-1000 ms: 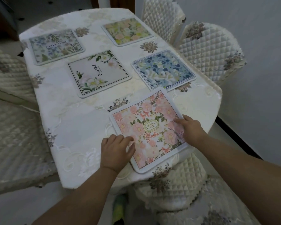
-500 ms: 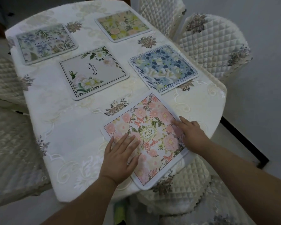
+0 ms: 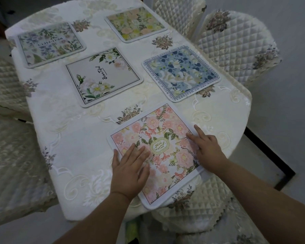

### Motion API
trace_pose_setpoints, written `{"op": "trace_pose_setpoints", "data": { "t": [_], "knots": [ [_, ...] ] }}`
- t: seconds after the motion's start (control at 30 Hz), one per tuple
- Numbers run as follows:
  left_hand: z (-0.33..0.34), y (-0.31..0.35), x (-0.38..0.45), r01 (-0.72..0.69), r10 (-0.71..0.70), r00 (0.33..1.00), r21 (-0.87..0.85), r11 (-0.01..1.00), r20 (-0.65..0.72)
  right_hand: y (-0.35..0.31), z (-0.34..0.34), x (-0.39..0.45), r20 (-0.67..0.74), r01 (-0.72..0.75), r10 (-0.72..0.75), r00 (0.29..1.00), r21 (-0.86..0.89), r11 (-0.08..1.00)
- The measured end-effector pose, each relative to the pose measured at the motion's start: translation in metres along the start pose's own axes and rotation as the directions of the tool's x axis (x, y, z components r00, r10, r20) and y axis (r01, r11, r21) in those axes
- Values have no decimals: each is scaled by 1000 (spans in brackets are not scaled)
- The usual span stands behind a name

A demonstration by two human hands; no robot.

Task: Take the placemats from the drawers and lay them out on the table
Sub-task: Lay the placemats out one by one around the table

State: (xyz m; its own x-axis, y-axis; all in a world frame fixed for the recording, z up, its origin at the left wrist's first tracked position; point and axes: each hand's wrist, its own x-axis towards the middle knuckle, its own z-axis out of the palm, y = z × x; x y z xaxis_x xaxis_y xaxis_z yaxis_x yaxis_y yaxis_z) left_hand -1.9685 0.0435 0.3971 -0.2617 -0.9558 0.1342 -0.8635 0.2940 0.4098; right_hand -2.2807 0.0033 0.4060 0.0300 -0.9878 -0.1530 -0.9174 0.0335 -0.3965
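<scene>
A pink floral placemat (image 3: 163, 138) lies at the near edge of the table (image 3: 74, 141), its near corner hanging slightly over the rim. My left hand (image 3: 130, 168) rests flat on its left part, fingers spread. My right hand (image 3: 207, 148) presses fingertips on its right edge. Further back lie a blue floral placemat (image 3: 180, 75), a white placemat with script lettering (image 3: 104, 76), a lilac-green placemat (image 3: 50, 44) and a yellow-pink placemat (image 3: 136, 22).
A cream embroidered tablecloth covers the oval table. Quilted chairs stand at the right (image 3: 236, 46), at the back (image 3: 178, 13), at the left (image 3: 9, 147) and tucked under the near edge (image 3: 197, 208). Grey floor lies to the right.
My left hand went from curled at the pink placemat's edge to lying flat on it. The mat has turned slightly and slid a little toward the near edge.
</scene>
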Motion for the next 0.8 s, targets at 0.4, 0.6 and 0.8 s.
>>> {"op": "trace_pose_setpoints", "data": {
  "t": [0.4,0.6,0.8],
  "knots": [
    [-1,4,2,-3,-7,994,98,995,105,-26,6,-22,52,-181,187,981,-102,978],
    [-3,8,5,0,-29,984,168,986,173,-25,28,-32,26,-48,53,998,-175,983],
    [-4,12,8,-3,-40,974,190,982,223,-17,28,-31,41,58,-51,998,-205,977]
  ]
}}
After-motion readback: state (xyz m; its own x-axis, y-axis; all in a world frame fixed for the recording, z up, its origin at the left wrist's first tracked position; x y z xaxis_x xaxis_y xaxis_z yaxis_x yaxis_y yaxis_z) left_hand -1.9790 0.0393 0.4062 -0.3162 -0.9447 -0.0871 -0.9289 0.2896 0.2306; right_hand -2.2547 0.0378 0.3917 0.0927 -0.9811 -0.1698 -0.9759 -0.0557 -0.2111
